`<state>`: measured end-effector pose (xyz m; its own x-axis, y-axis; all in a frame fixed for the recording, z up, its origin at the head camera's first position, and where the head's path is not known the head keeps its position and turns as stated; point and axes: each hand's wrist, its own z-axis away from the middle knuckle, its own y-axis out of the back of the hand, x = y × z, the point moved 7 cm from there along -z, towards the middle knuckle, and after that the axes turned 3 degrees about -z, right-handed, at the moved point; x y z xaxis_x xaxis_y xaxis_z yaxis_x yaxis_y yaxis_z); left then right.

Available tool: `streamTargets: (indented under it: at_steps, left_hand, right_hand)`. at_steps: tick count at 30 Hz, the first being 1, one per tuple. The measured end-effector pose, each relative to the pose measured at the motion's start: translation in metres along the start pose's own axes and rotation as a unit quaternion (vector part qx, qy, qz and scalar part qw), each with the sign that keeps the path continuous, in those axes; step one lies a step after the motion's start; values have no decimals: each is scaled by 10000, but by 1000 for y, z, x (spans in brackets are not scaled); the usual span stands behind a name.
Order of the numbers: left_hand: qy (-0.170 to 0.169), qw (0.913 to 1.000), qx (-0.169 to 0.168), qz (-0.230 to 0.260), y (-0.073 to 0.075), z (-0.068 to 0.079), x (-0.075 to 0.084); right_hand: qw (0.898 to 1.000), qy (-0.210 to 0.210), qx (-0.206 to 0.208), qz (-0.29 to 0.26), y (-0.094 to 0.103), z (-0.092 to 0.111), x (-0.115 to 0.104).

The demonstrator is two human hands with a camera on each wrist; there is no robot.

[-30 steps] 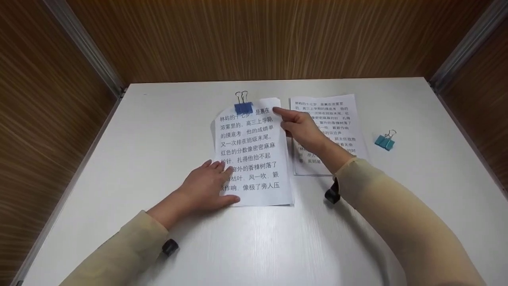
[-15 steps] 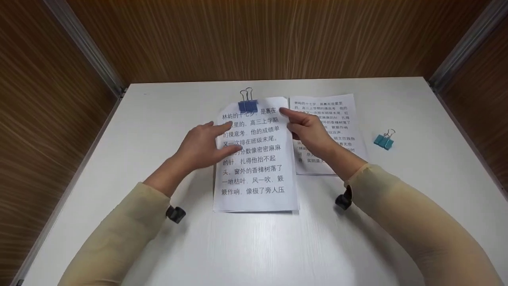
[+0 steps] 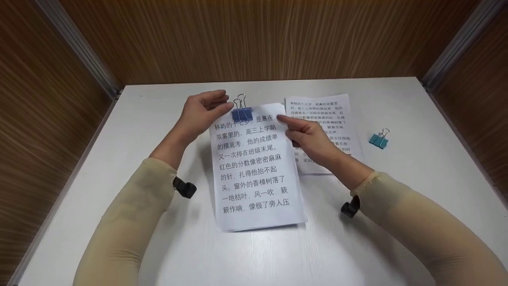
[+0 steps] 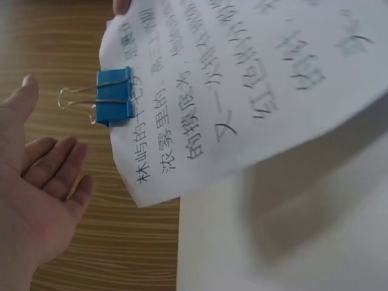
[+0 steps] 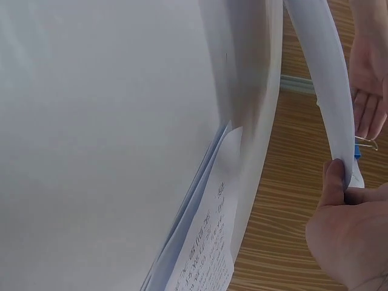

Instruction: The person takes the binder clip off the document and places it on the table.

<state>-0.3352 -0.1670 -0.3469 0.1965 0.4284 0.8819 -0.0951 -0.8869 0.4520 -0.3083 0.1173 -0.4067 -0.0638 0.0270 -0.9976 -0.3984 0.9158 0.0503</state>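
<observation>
My right hand [image 3: 311, 139] pinches the upper right edge of a printed paper stack [image 3: 258, 216] between thumb and fingers. The stack is raised over the table, its shadow falling below it in the left wrist view. A blue binder clip [image 3: 242, 114] grips the stack's top edge, both wire handles standing up together. My left hand [image 3: 203, 112] is beside these handles, fingers loosely bent and holding nothing. In the left wrist view a gap shows between the left hand [image 4: 45, 188] and the clip [image 4: 114, 97]. The right wrist view shows the stack edge-on, with the clip mostly hidden.
A second printed paper stack [image 3: 317, 104] lies to the right, partly behind my right hand. Farther right, a teal binder clip [image 3: 378, 141] lies on the white table [image 3: 412, 198]. Wood-grain panels [image 3: 254, 39] stand behind and at both sides.
My left hand has left the stack's lower left part and moved up beside the blue clip. The stack, pinched by my right hand, has come up off the table, nearer the camera.
</observation>
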Motion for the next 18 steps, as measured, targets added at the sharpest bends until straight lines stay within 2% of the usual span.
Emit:
streamTargets:
  at_steps: [3, 7, 12, 18]
  left_hand:
    - [191, 9970, -282, 701, -3, -6, -5]
    - [335, 9911, -624, 1125, -8, -9, -9]
    - [462, 9886, -918, 1105, -11, -10, -12]
    - [569, 9877, -1018, 1037, -14, -10, -13]
  right_hand:
    - [10000, -21, -73, 23, -4, 3, 0]
    - [9998, -24, -163, -81, -10, 5, -2]
    - [9998, 4, -199, -80, -13, 7, -4]
    - [9997, 12, -243, -100, -13, 10, -5]
